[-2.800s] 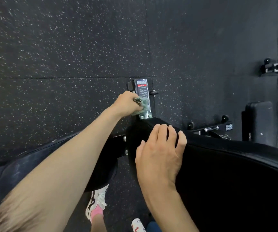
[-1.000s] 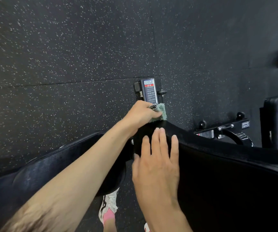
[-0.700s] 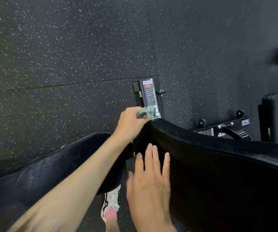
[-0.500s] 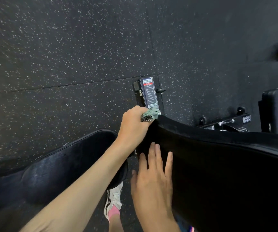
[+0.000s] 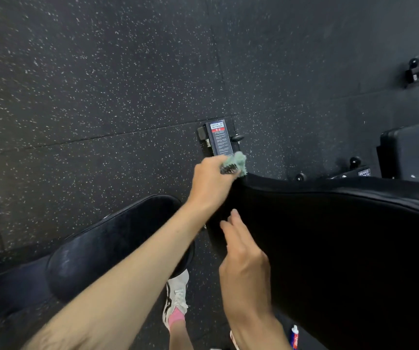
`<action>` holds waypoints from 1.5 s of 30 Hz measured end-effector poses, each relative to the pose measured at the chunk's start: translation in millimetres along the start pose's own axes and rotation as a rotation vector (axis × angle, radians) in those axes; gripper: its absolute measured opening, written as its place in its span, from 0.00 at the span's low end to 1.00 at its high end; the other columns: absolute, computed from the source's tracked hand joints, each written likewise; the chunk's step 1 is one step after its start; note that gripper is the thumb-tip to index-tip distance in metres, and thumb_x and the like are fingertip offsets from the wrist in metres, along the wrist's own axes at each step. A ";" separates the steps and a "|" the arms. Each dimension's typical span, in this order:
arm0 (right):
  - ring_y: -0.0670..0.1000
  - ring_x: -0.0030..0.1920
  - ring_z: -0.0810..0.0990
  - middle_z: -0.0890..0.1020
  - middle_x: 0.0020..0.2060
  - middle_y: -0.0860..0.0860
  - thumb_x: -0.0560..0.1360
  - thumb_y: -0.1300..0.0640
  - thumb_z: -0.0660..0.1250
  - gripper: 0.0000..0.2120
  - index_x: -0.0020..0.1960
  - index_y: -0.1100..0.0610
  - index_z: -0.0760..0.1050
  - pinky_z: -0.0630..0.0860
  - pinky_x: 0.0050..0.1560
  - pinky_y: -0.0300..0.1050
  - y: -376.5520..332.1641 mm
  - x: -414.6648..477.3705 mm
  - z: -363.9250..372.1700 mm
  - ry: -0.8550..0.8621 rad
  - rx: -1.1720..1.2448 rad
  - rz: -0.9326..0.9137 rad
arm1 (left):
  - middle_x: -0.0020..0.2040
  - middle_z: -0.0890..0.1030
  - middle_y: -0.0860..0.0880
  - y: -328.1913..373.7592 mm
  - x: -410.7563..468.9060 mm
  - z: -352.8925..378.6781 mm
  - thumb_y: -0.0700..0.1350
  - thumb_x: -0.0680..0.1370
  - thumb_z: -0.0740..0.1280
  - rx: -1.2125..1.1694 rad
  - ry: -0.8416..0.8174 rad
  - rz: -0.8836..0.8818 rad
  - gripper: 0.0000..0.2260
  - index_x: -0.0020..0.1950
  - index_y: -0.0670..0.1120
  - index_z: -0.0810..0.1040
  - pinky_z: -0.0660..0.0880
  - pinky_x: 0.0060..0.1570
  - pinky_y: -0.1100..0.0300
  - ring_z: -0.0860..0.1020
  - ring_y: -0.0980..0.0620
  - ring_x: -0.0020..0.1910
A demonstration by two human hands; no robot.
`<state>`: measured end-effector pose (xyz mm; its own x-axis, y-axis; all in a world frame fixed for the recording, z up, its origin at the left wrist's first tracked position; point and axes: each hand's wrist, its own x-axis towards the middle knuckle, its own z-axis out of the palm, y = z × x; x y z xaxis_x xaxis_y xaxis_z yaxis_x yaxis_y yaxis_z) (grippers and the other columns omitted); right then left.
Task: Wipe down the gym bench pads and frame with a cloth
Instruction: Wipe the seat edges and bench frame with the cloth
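The left hand (image 5: 211,184) is gripping the cloth (image 5: 236,164) (bunched) at the pad (image 5: 329,236) corner; the right hand (image 5: 243,263) is hovering with its fingers relaxed and empty.

Bare forearms (image 5: 132,269), one white lace-up sneaker (image 5: 177,295) with black stripes, pink sock (image 5: 176,316) at its collar

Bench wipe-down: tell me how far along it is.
Done: no surface shows clearly as wiped, so I cannot confirm any. In hand: the left hand grips the green cloth at the top corner of the back pad, just below the labelled frame post; the right hand is open beside that pad's edge. Left, probably: the seat pad, with pale smears, and that post.
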<state>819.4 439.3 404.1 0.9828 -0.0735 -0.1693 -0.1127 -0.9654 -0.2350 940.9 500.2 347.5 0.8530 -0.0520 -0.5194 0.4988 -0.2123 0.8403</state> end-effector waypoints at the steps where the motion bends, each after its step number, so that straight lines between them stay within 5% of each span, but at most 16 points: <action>1: 0.57 0.53 0.83 0.79 0.60 0.62 0.68 0.71 0.60 0.18 0.55 0.66 0.80 0.78 0.50 0.43 0.2 -0.4 -3.1 0.050 0.001 0.006 | 0.31 0.78 0.50 2.9 -4.7 5.8 0.43 0.75 0.69 0.020 -0.012 0.009 0.10 0.34 0.45 0.76 0.66 0.36 0.57 0.73 0.53 0.33; 5: 0.65 0.60 0.78 0.75 0.64 0.64 0.65 0.74 0.57 0.22 0.55 0.65 0.80 0.72 0.61 0.53 0.5 -9.3 -11.1 0.150 -0.011 0.047 | 0.29 0.75 0.52 22.7 -22.9 12.9 0.45 0.75 0.70 -0.005 -0.011 0.049 0.12 0.32 0.46 0.74 0.67 0.36 0.55 0.71 0.49 0.34; 9: 0.59 0.68 0.70 0.74 0.66 0.64 0.72 0.68 0.53 0.19 0.51 0.64 0.81 0.63 0.71 0.52 1.4 -21.2 -21.4 0.250 -0.034 0.011 | 0.30 0.75 0.53 53.7 -47.1 9.9 0.43 0.75 0.71 -0.062 -0.063 0.089 0.11 0.34 0.46 0.75 0.67 0.35 0.58 0.70 0.56 0.32; 12: 0.57 0.71 0.65 0.71 0.68 0.64 0.72 0.67 0.54 0.18 0.50 0.63 0.82 0.58 0.74 0.51 0.9 -28.7 -29.5 0.289 -0.057 0.021 | 0.41 0.84 0.44 77.4 -59.8 -2.6 0.40 0.74 0.72 -0.432 -0.210 0.047 0.01 0.44 0.43 0.83 0.77 0.50 0.53 0.79 0.52 0.41; 14: 0.58 0.73 0.63 0.67 0.70 0.64 0.73 0.66 0.55 0.18 0.51 0.62 0.82 0.56 0.74 0.53 0.3 -33.1 -33.7 0.295 -0.077 0.028 | 0.44 0.84 0.44 81.0 -58.4 -10.7 0.38 0.73 0.72 -0.556 -0.193 0.055 0.04 0.47 0.43 0.83 0.77 0.53 0.53 0.80 0.51 0.44; 17: 0.58 0.75 0.60 0.62 0.73 0.64 0.73 0.63 0.55 0.18 0.53 0.59 0.82 0.51 0.76 0.54 2.5 -39.2 -39.7 0.274 -0.093 0.040 | 0.42 0.85 0.48 72.2 -53.3 -4.9 0.41 0.73 0.73 -0.259 0.017 0.067 0.04 0.47 0.44 0.83 0.78 0.51 0.52 0.81 0.52 0.43; 21: 0.58 0.76 0.58 0.61 0.74 0.64 0.73 0.63 0.56 0.17 0.55 0.59 0.81 0.49 0.77 0.55 6.0 -44.8 -45.3 0.275 -0.083 0.045 | 0.39 0.83 0.45 77.4 -69.0 17.0 0.44 0.74 0.71 -0.101 0.035 0.009 0.04 0.44 0.44 0.81 0.78 0.46 0.47 0.80 0.45 0.42; 25: 0.57 0.76 0.58 0.62 0.73 0.64 0.74 0.62 0.56 0.17 0.54 0.60 0.81 0.48 0.77 0.53 9.6 -51.3 -52.9 0.287 -0.016 0.034 | 0.35 0.79 0.44 94.9 -81.7 17.0 0.45 0.76 0.69 -0.170 0.056 0.038 0.08 0.43 0.40 0.79 0.76 0.44 0.48 0.73 0.52 0.36; 30: 0.57 0.75 0.58 0.64 0.72 0.63 0.69 0.64 0.63 0.14 0.52 0.58 0.81 0.52 0.76 0.54 14.1 -65.8 -64.4 0.270 0.009 0.033 | 0.41 0.82 0.40 118.1 -104.2 16.3 0.48 0.77 0.68 -0.160 0.092 0.128 0.12 0.44 0.39 0.79 0.76 0.45 0.47 0.76 0.51 0.37; 38: 0.58 0.74 0.63 0.68 0.71 0.62 0.74 0.63 0.58 0.12 0.52 0.57 0.79 0.57 0.74 0.56 21.0 -86.9 -102.7 0.327 0.018 -0.002 | 0.38 0.74 0.49 174.0 -153.7 38.3 0.43 0.77 0.68 0.107 0.202 0.606 0.09 0.39 0.40 0.76 0.68 0.40 0.57 0.73 0.46 0.41; 40: 0.58 0.71 0.67 0.72 0.68 0.61 0.71 0.66 0.65 0.16 0.58 0.59 0.76 0.61 0.73 0.57 25.0 -92.7 -106.7 0.321 0.029 -0.008 | 0.41 0.76 0.49 172.1 -173.7 46.3 0.37 0.75 0.68 0.234 0.176 0.760 0.02 0.42 0.41 0.78 0.66 0.41 0.59 0.72 0.46 0.43; 42: 0.59 0.65 0.73 0.77 0.62 0.61 0.69 0.65 0.67 0.21 0.62 0.62 0.73 0.68 0.67 0.63 29.8 -100.6 -109.7 0.285 0.125 0.086 | 0.44 0.77 0.46 162.0 -195.9 58.7 0.34 0.71 0.66 0.466 0.139 0.944 0.06 0.47 0.39 0.79 0.67 0.45 0.59 0.70 0.46 0.45; 45: 0.64 0.57 0.79 0.81 0.54 0.63 0.68 0.68 0.71 0.16 0.56 0.65 0.79 0.75 0.58 0.67 30.7 -107.8 -122.9 0.182 0.157 0.062 | 0.45 0.78 0.46 157.6 -209.6 61.2 0.32 0.69 0.68 0.573 -0.002 1.002 0.11 0.49 0.39 0.80 0.67 0.48 0.60 0.69 0.48 0.46</action>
<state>727.9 386.9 532.8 0.9818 -0.1893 -0.0162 -0.1813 -0.9081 -0.3776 831.3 417.9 579.3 0.8262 -0.4490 0.3404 -0.5456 -0.4871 0.6819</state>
